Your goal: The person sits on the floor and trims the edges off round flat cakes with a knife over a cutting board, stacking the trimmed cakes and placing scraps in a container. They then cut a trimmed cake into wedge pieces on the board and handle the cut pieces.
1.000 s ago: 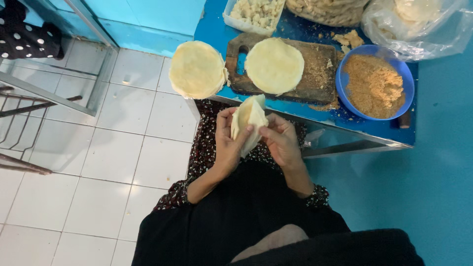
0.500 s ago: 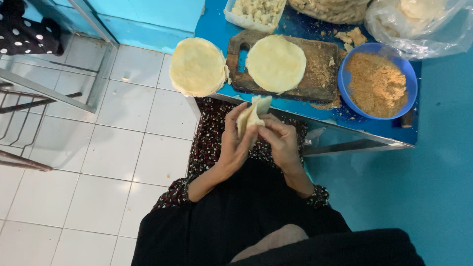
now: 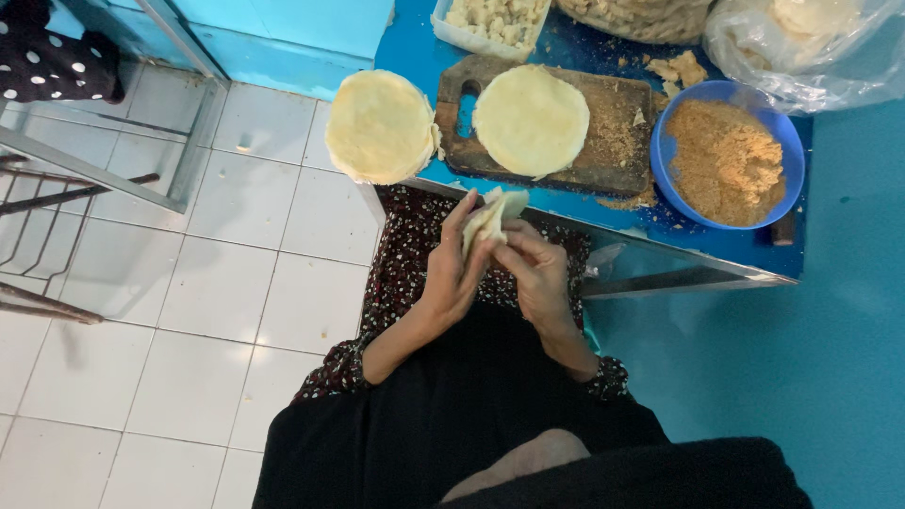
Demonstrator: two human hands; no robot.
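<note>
Both hands held one folded pastry sheet (image 3: 490, 219) above the lap, just in front of the near edge of the blue desk (image 3: 405, 57). The left hand (image 3: 454, 273) cupped the sheet from its left side, fingers closed around it. The right hand (image 3: 535, 269) gripped the opposite side, fingertips pressing the fold.

Change from the earlier views: one second before, the sheet showed a broad, nearly open half-round face between the hands. It had since narrowed to a slim folded wedge, with only its pale upper edge showing above the fingers. Judged from this, the folding step had advanced and the sheet was being shaped into a pocket or cone; whether any filling was inside could not be determined.

Items on the desk, unchanged in position:
- A wooden board (image 3: 617, 141) carrying one flat round sheet (image 3: 530, 120).
- A stack of round sheets (image 3: 380, 125) overhanging the near left corner of the desk.
- A blue bowl (image 3: 787, 141) of brown crumbly filling, right of the board.
- A white tub (image 3: 490, 24) of pale lumpy material at the far edge.
</note>
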